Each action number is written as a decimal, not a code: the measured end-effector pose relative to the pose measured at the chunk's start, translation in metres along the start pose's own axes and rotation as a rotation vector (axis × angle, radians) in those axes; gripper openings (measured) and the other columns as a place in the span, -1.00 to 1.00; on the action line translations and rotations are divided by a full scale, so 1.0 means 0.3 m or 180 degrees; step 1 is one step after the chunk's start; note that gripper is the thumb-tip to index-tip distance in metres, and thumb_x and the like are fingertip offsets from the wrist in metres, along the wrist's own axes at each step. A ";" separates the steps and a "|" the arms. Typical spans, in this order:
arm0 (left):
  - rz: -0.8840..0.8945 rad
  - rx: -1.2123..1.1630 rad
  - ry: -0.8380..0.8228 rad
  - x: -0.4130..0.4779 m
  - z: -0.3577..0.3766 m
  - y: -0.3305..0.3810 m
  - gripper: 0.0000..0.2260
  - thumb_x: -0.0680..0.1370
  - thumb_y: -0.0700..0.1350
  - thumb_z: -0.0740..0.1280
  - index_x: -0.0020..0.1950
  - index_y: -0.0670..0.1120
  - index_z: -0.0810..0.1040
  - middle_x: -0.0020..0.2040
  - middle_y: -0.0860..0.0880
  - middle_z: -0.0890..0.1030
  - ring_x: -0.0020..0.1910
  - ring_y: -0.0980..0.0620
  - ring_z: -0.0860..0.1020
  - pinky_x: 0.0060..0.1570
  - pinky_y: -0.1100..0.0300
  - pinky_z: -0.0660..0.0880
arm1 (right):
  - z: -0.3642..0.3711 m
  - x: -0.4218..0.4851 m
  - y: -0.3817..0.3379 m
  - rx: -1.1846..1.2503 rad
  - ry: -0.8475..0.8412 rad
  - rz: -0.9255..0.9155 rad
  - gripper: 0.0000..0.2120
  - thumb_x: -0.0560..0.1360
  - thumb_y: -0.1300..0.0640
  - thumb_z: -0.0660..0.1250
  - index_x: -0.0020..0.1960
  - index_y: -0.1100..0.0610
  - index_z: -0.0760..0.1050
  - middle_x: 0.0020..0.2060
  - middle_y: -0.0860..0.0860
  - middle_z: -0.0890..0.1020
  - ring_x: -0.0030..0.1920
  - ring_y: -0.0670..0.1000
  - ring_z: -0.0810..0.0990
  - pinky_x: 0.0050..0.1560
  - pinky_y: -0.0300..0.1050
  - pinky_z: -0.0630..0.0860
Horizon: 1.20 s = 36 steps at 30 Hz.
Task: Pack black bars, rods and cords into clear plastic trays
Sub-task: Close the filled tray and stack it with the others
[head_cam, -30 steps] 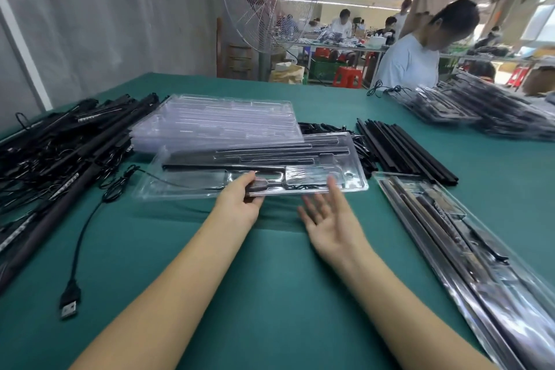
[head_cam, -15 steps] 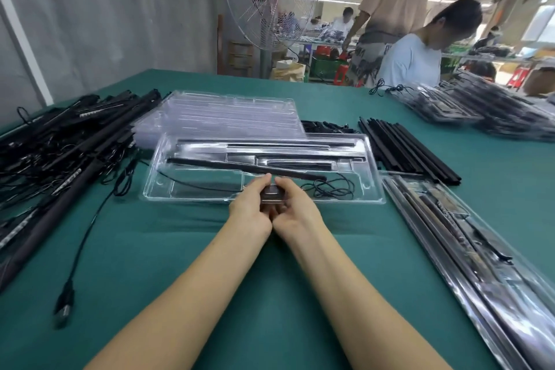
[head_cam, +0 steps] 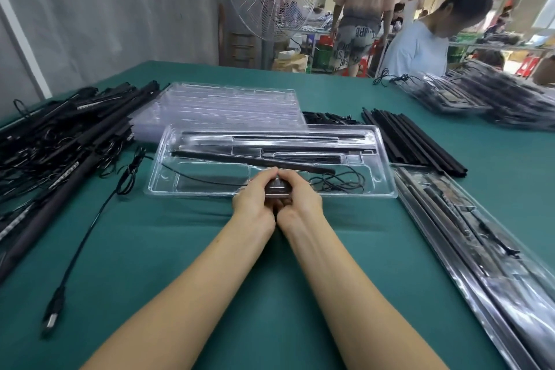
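So, loose pile: black bars and tangled cords heaped well to the left of the fingers.
USB cord: runs out of the pile across the tabletop; its plug lies far left, nearer the camera than the fingers.
Empty trays: a clear stack beyond and left of the fingers.
Open tray: directly beyond the fingers, with its near rim under them. A black rod lies slanted across its slots.
Left hand: fingers curled onto a small dark part at the tray's near rim.
Right hand: touching the left, with fingers clasping the same part.
Coiled cord: in the tray, just right of the fingers.
Bar bundle: beyond and right, on the tabletop.
Filled trays: far right, running toward the camera.
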<state>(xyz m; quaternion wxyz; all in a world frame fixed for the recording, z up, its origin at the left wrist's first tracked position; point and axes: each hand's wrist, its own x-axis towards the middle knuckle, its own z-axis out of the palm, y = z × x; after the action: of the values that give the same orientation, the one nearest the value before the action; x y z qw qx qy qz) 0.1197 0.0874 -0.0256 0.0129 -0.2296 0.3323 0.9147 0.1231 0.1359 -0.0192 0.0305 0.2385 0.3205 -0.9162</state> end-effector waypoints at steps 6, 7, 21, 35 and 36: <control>-0.0132 0.0076 -0.0020 0.006 -0.004 -0.011 -0.94 0.48 -0.28 0.37 -0.18 -0.20 0.52 -0.20 -0.14 0.58 -0.30 -0.04 0.57 -0.25 0.16 0.58 | -0.009 -0.004 -0.018 -0.0097 0.0272 -0.0357 -0.82 0.32 0.46 0.39 -0.32 0.24 0.47 -0.52 0.05 0.55 -0.58 -0.03 0.53 -0.57 -0.31 0.44; -0.0117 0.0108 -0.0022 0.005 -0.003 -0.012 -0.93 0.48 -0.28 0.38 -0.19 -0.20 0.52 -0.22 -0.14 0.57 -0.32 -0.03 0.57 -0.33 0.20 0.58 | -0.010 -0.005 -0.019 -0.0097 0.0265 -0.0364 -0.82 0.33 0.46 0.39 -0.32 0.23 0.47 -0.51 0.05 0.55 -0.55 -0.02 0.53 -0.56 -0.29 0.45; 0.0073 0.0273 -0.0146 0.021 -0.011 -0.007 -0.94 0.46 -0.31 0.37 -0.10 -0.22 0.54 -0.14 -0.15 0.59 -0.25 -0.02 0.57 -0.17 0.17 0.57 | -0.007 -0.029 0.002 0.0102 0.0035 -0.0062 -0.80 0.40 0.43 0.37 -0.27 0.20 0.45 -0.37 0.09 0.55 -0.41 0.02 0.54 -0.55 -0.28 0.47; -0.0100 0.0394 0.0077 0.018 -0.001 0.006 -0.80 0.41 -0.34 0.37 -0.39 -0.17 0.48 -0.57 -0.03 0.53 -0.64 0.08 0.49 -0.62 0.34 0.39 | 0.010 -0.037 0.018 -0.0259 0.0695 -0.0261 -0.77 0.30 0.37 0.43 -0.11 0.27 0.43 -0.32 0.11 0.56 -0.44 0.06 0.52 -0.49 -0.20 0.46; -0.0118 0.0407 0.0071 0.020 -0.002 0.003 -0.81 0.41 -0.33 0.38 -0.38 -0.17 0.49 -0.56 -0.03 0.53 -0.63 0.07 0.50 -0.61 0.34 0.40 | 0.009 -0.034 0.017 -0.0269 0.0695 -0.0280 -0.77 0.30 0.37 0.43 -0.13 0.26 0.42 -0.34 0.11 0.56 -0.48 0.05 0.52 -0.51 -0.20 0.46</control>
<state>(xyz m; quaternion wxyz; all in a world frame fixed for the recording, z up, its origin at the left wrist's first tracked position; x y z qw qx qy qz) 0.1143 0.0855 -0.0280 0.0407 -0.2447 0.3859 0.8886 0.1321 0.1292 -0.0156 -0.0347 0.3210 0.3703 -0.8710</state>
